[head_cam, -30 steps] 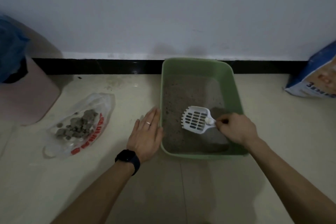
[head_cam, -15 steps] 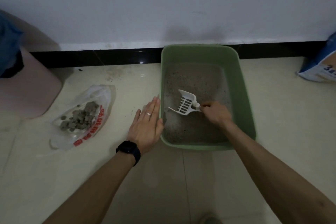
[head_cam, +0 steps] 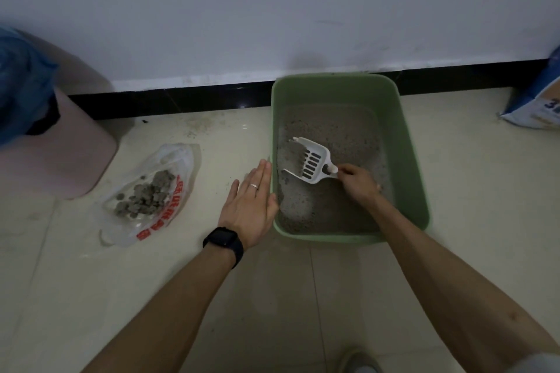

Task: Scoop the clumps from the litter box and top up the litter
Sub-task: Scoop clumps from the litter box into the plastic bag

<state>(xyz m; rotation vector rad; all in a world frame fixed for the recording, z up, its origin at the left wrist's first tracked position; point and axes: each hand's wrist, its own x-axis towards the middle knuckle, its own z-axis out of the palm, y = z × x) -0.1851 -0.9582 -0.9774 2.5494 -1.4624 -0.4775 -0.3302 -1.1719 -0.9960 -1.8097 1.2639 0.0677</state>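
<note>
One pink bin [head_cam: 63, 148] stands at the far left on the tiled floor [head_cam: 303, 297], lined with a blue bag [head_cam: 21, 82]. To its right lies one clear plastic bag [head_cam: 178, 160] with red print, spread flat on the floor. It carries a heap of dark grey clumps [head_cam: 145, 198], too many and too crowded to count.

Two hands show. The left hand [head_cam: 250, 203] lies flat with straight fingers held together. It holds nothing, and its little-finger edge is against the outer left wall of the box. It wears one ring [head_cam: 254, 186], and one black watch [head_cam: 224, 241] sits on the wrist.

One green litter box [head_cam: 409, 160] stands on the floor with its far end close to the black skirting. It is rectangular with rounded corners, and its high walls are smooth. Its bed of grey litter [head_cam: 342, 136] is shallow and uneven, with paler patches along the left side.

One white scoop [head_cam: 312, 165] is inside the box. It is slotted and tilted, and its toothed front edge points to the left wall, with a little litter against the teeth. The right hand [head_cam: 359, 185] is curled round the scoop's short handle, low over the litter.

One blue and white litter sack [head_cam: 539, 103] stands at the far right edge, well apart from the box.
</note>
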